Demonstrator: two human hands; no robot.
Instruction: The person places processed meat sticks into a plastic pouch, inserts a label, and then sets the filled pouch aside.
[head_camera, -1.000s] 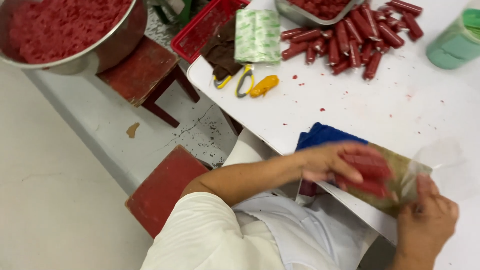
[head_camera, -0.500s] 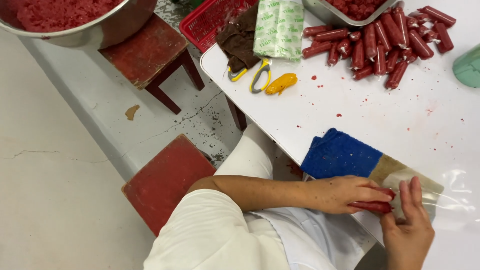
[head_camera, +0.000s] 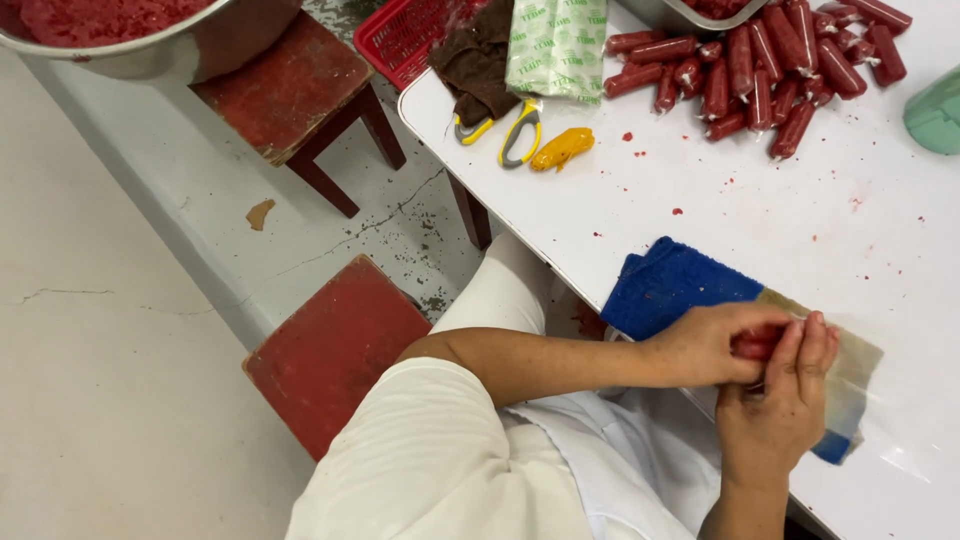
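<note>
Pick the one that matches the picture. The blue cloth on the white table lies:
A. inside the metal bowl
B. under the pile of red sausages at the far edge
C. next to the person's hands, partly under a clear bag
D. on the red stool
C: the blue cloth sits on the white table right beside the left hand and right hand, running under the clear bag.

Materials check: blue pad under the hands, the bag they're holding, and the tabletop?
Blue pad: looks like terry cloth or coarse sponge; nubby, matte, soft edges. Bag: thin clear plastic film; glossy, see-through, with the pad's blue showing through it. Tabletop: smooth white laminate or coated board, hard to tell which; flat semi-matte sheen, red crumbs and smears sitting on its surface. Left hand and right hand pinch a red piece at the bag's mouth.
</note>
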